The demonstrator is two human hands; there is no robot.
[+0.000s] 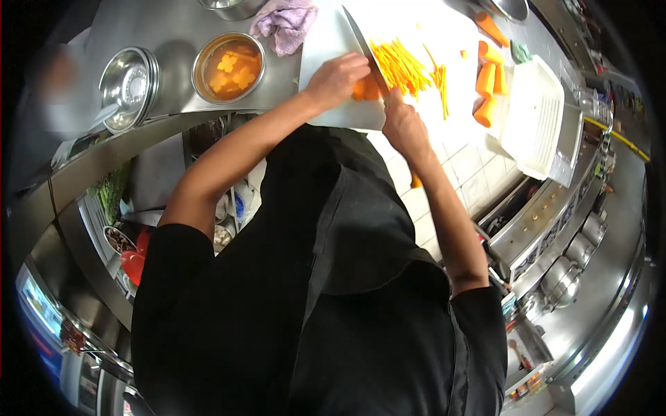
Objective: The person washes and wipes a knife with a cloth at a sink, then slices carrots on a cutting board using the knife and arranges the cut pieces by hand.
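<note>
My right hand (406, 129) is closed round the handle of a kitchen knife (363, 43), whose long blade points away from me across the white cutting board (325, 69). On the left of the blade, my left hand (338, 80) has its fingers curled and pressed onto carrot slices (366, 89), close beside the steel. Thin carrot strips (402, 66) lie in a pile to the blade's right. Further right are several peeled carrot chunks (485, 80). Glare washes out part of the board.
A metal bowl (197, 69) of liquid with flower-shaped carrot pieces stands left, beside stacked empty bowls (125, 90). A crumpled purple cloth (284, 25) lies behind the board's left edge. A white plastic basket (534, 118) is at right. Another person, blurred, is at far left.
</note>
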